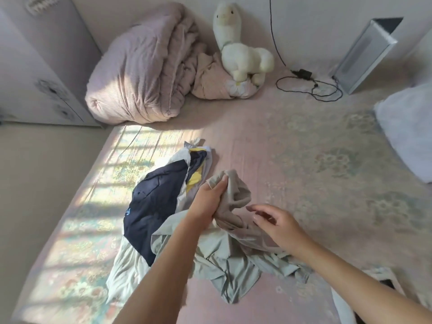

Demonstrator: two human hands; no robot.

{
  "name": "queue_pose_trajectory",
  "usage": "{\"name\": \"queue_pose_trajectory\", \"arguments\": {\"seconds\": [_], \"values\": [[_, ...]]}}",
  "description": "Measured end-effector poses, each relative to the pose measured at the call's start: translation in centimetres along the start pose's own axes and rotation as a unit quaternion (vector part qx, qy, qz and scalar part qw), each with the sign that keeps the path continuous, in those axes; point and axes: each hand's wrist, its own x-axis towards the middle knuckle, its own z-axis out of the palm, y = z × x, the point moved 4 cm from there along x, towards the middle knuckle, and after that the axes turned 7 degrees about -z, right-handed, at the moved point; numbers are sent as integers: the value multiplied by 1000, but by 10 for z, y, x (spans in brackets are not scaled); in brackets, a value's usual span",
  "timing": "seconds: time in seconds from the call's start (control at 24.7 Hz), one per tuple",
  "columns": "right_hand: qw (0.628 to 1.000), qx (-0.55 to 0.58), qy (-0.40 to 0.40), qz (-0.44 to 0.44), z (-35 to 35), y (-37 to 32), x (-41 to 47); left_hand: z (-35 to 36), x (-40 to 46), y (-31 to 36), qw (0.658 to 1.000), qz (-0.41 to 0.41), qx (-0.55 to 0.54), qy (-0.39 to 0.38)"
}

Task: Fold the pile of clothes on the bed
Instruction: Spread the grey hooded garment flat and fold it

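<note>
Left hand [208, 199] clutching beige garment [236, 197]; right hand [275, 223] loosely spread.

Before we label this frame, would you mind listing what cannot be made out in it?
- Head view: what sort of garment the beige garment is; it is bunched in the left hand.
- How many pieces the pile of clothes holds; they overlap, and the forearms cover part.
- The right hand fingertips are blurred; contact with the cloth is unclear.
- The dark object near the lower right is partly covered by cloth.
</note>
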Motion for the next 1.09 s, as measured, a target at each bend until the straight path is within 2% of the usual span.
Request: {"name": "queue_pose_trajectory", "arguments": {"seconds": [0.08,0.12,0.2,0.28,0.36,0.41,0.53,0.73,0.77,0.85,0.93,0.97,1.01,1.09], "values": [[999,-5,51,-8,-31,-17,11,8,-33,16,994,28,89,-64],[999,-22,40,-16,-40,-28,19,11,-48,25,988,35,117,-98],[995,-75,-58,-34,-43,-50,37,18,-74,45,973,50,160,-157],[983,-73,-164,-28,-36,-71,45,23,-98,69,961,65,184,-194],[968,-11,-248,-17,-29,-94,42,27,-118,90,954,77,192,-215],[964,46,-262,-10,-28,-104,40,27,-128,100,952,85,194,-220],[947,198,-254,10,-52,-137,34,23,-151,127,949,105,196,-224],[901,326,-281,-58,-113,-226,17,16,-186,172,943,153,200,-217],[902,334,-261,-77,-120,-245,14,16,-191,182,943,164,198,-211],[936,290,-168,-108,-128,-275,13,16,-200,201,941,198,202,-186],[978,85,29,-189,-137,-299,13,16,-209,221,926,270,235,-115],[959,-39,144,-242,-142,-314,9,19,-216,232,907,326,259,-64],[923,-127,230,-281,-146,-329,6,22,-223,246,882,384,273,-14],[884,-174,311,-301,-151,-356,-1,28,-233,270,825,485,275,91]]}}
